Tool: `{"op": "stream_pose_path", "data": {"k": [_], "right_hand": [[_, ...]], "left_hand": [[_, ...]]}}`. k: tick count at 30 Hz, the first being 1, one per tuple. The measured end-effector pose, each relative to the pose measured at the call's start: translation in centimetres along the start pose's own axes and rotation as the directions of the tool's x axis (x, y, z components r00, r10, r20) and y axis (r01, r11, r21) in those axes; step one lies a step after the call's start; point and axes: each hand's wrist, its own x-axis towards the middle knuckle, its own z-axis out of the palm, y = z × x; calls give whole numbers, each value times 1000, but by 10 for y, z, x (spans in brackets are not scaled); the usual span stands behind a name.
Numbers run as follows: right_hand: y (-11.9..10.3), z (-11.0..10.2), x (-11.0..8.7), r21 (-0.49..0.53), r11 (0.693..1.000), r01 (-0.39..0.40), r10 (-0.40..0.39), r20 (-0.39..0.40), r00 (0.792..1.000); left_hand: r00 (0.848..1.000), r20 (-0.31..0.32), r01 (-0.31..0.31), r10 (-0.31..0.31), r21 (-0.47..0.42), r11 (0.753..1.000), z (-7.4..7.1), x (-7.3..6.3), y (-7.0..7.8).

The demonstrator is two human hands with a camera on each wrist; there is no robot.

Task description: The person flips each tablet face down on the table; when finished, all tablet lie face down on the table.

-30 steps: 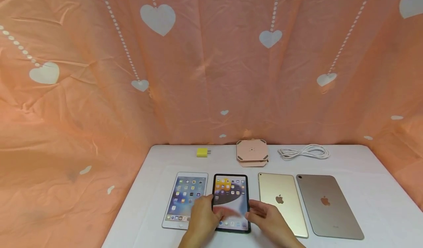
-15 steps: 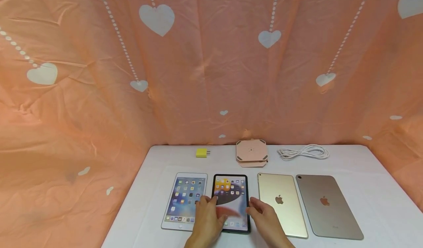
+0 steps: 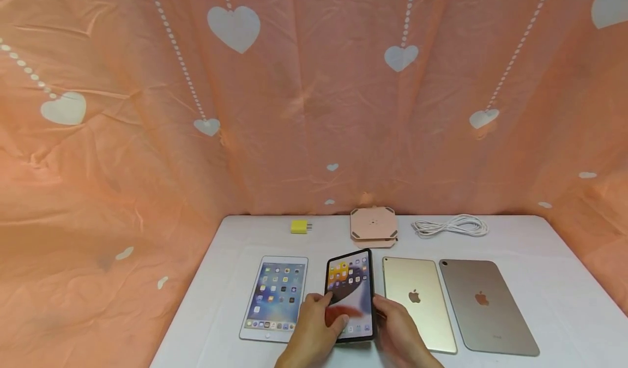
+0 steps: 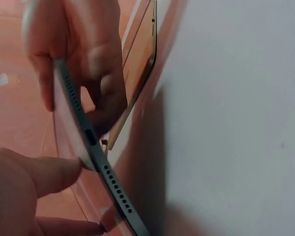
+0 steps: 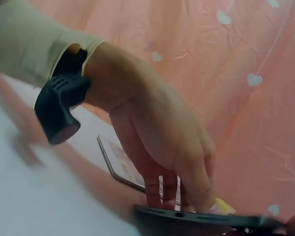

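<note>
A black-edged tablet (image 3: 350, 270) tilts up off the table in the head view, its lit screen facing up. My right hand (image 3: 399, 324) grips it by the right side, thumb on the edge and fingers underneath. At the tablet's left side is my left hand (image 3: 314, 324), thumb and forefinger over the screen and the other fingers mostly hidden. The left wrist view shows the right hand (image 4: 83, 54) pinching the tablet's rim (image 4: 91, 135), with the left thumb (image 4: 54, 172) against the screen. In the right wrist view, the left hand (image 5: 157, 123) reaches the tablet's far face.
A white tablet (image 3: 275, 297) lies screen up on the left. Gold (image 3: 417, 297) and grey (image 3: 485, 308) tablets lie face down on the right. Along the back are a yellow charger (image 3: 299, 227), a folded pink stand (image 3: 374, 223) and a coiled white cable (image 3: 451, 225).
Lying flat earlier, the black-edged tablet is now lifted and tilted, shifted slightly right. My right fingers have gone under its right side; my left hand has moved right with it.
</note>
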Motion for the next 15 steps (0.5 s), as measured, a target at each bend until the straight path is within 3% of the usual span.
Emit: {"op": "stream_pose_path", "data": {"k": [3,6,9,11,15], "right_hand": [[3,-1,-3,101,994,-27,23,36,999],[5,0,-4,116,993,-15,9,48,999],[6,3,-3,61,998,3,-5,40,999],[7,8,-3,9,1000,14,-15,44,999],[9,16,-3,-155,987,48,-34,93,995]], "left_hand": [[998,48,45,-42,-51,998,1,-2,2],[997,71,46,-41,-74,996,0,-4,7],[996,89,8,1,-95,995,-1,-7,13],[993,96,-56,67,-115,992,-2,-9,15],[981,118,-133,153,-164,977,-2,-14,18]]}}
